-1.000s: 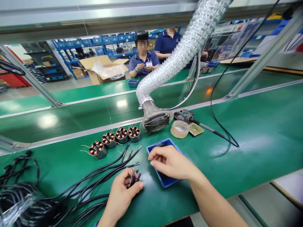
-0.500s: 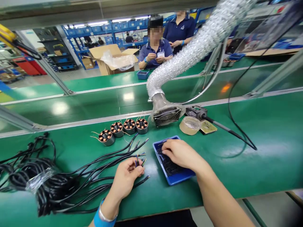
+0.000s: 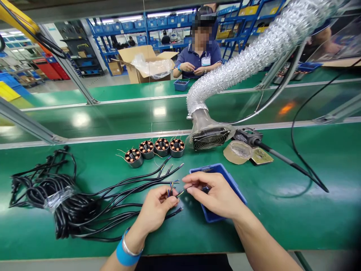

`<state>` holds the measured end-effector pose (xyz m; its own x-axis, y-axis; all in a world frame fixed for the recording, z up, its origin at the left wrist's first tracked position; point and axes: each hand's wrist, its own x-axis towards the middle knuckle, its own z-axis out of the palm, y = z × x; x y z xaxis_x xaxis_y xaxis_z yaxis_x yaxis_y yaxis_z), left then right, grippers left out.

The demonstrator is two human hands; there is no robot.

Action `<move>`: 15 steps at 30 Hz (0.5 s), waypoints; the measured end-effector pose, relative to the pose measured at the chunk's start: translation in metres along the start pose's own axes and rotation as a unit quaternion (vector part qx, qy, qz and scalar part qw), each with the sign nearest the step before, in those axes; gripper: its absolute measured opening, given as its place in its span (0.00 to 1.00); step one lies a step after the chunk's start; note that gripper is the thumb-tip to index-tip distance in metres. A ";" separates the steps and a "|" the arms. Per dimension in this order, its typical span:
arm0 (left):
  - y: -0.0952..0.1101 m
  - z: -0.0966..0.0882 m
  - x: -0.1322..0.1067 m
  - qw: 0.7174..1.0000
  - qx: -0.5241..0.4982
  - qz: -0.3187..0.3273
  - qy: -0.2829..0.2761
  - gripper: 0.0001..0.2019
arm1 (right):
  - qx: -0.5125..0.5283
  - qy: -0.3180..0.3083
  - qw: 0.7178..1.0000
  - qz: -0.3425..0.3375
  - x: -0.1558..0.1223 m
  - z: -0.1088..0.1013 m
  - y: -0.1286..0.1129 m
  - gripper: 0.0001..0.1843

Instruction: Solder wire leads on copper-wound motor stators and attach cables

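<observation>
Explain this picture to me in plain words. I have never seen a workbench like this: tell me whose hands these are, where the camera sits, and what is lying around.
The camera sits on a worker's head, looking down at their own two hands. The left hand pinches the coloured wire ends of a black cable. The right hand holds something tiny over a blue tray. On the green bench lie a bundle of black cables, four copper-wound coils, a tape roll and a soldering iron. The silver hose with a fan is probably for fumes. Another person works opposite.
</observation>
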<state>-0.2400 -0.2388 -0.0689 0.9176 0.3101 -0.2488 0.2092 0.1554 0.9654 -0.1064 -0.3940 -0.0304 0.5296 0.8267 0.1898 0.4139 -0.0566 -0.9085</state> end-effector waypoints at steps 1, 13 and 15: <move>0.000 0.000 0.000 1.000 0.004 0.001 -0.001 0.13 | 0.005 0.000 1.000 0.004 0.000 0.000 0.001 0.14; -0.002 0.000 -0.002 0.997 0.073 0.030 0.018 0.10 | -0.004 -0.030 0.999 0.044 0.001 -0.001 -0.004 0.11; 0.000 0.002 -0.003 0.996 0.081 0.031 0.032 0.09 | -0.008 -0.030 0.998 0.049 0.000 0.001 -0.003 0.11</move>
<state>-0.2420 -0.2415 -0.0680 0.9082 0.3735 -0.1887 0.2098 -0.0165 0.9776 -0.1081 -0.3932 -0.0275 0.5236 0.8485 0.0770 0.3747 -0.1482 -0.9152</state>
